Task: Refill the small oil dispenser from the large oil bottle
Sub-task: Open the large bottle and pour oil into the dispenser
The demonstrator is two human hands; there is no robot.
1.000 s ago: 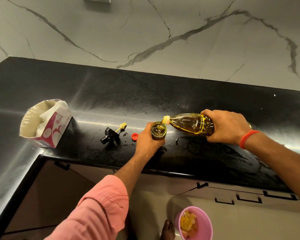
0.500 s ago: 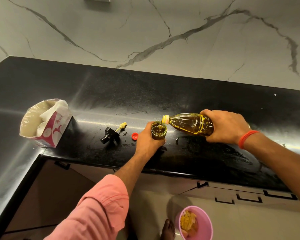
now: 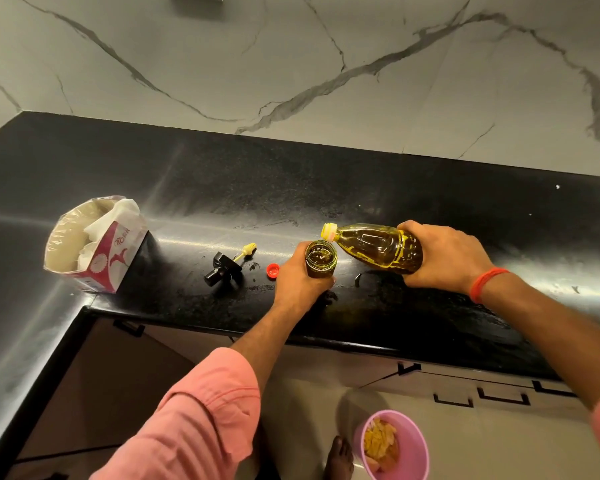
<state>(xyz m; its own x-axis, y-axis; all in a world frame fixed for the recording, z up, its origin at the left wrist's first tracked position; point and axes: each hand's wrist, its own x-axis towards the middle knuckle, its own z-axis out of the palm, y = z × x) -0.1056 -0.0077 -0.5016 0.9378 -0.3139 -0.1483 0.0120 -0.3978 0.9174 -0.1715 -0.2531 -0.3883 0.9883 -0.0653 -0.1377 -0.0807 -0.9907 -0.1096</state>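
My left hand (image 3: pixel 300 282) — fingers curled round the small oil dispenser (image 3: pixel 321 258), holding it upright on the black counter (image 3: pixel 326 188) near the front edge; its mouth is open and dark oil shows inside.

My right hand (image 3: pixel 445 258) — wrapped round the base end of the large oil bottle (image 3: pixel 378 247), which is tipped nearly level, its yellow neck (image 3: pixel 329 232) just above the far rim of the dispenser. An orange thread band (image 3: pixel 487 283) sits on that wrist.

Left of the dispenser: small red cap (image 3: pixel 273 270) lying on the counter, then the black pump top (image 3: pixel 224 270) on its side with its pale tube end pointing far-right.

Far left: opened carton (image 3: pixel 97 245) lined with a plastic bag, on the counter's corner.

Oily smears on the counter between my hands.

On the floor below, right: pink tub (image 3: pixel 395 448) holding yellowish scraps, a bare foot (image 3: pixel 338 457) beside it.
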